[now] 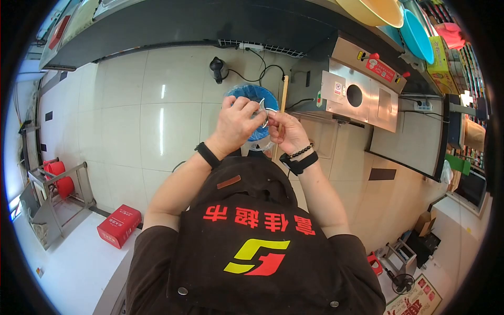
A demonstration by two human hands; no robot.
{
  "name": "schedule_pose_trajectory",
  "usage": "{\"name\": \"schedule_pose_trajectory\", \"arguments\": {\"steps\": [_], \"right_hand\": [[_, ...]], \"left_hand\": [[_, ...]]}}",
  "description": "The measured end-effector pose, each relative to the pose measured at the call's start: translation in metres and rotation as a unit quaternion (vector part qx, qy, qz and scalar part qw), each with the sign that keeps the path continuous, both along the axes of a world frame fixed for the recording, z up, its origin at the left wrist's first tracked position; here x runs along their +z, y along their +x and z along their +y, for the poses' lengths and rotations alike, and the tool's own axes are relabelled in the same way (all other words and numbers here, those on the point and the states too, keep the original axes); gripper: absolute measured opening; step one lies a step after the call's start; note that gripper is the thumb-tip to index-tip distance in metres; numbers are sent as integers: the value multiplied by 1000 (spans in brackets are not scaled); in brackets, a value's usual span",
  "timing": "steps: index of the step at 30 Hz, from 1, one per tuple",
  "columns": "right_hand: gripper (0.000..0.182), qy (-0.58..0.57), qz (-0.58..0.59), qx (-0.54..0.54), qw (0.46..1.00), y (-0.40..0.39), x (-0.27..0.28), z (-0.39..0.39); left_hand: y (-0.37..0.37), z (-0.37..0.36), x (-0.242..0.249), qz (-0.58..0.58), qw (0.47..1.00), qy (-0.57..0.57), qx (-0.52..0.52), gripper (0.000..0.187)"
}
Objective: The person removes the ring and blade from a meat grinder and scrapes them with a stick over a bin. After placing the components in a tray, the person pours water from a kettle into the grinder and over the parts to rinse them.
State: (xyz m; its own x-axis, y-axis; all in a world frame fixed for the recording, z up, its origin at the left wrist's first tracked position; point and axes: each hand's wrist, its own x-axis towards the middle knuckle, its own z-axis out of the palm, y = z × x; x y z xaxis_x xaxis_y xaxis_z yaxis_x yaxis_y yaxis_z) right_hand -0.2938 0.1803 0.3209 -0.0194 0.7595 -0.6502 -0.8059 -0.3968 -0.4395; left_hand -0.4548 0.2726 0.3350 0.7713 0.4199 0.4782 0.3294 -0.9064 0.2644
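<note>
Both hands are close together over a round bin lined with a blue bag [247,90]. My left hand [241,119] has its fingers curled and pinched around a small, pale, shiny item [265,111]. On the other side of that item, my right hand [286,130] pinches its edge between thumb and fingers. The item looks thin and partly transparent; what it is cannot be made out. A wooden stick [284,94] stands beside the bin, just past my right hand.
A black device with a cable [217,70] lies on the tiled floor beyond the bin. To the right stands a steel machine [362,97]. A red box [119,226] is at the lower left, near a metal frame [79,184]. A dark counter [173,26] runs across the top.
</note>
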Motion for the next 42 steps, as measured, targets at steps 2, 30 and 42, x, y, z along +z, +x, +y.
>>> {"name": "schedule_pose_trajectory", "arguments": {"steps": [2, 30, 42], "right_hand": [[12, -11, -19, -23, 999, -2, -4, -1], [15, 47, -85, -102, 990, -9, -3, -8], [19, 136, -101, -57, 984, -9, 17, -4]], "left_hand": [[0, -2, 2, 10, 1000, 2, -6, 22], [-1, 1, 13, -65, 803, -588, 80, 23], [-3, -2, 30, -148, 809, -564, 76, 16]]}}
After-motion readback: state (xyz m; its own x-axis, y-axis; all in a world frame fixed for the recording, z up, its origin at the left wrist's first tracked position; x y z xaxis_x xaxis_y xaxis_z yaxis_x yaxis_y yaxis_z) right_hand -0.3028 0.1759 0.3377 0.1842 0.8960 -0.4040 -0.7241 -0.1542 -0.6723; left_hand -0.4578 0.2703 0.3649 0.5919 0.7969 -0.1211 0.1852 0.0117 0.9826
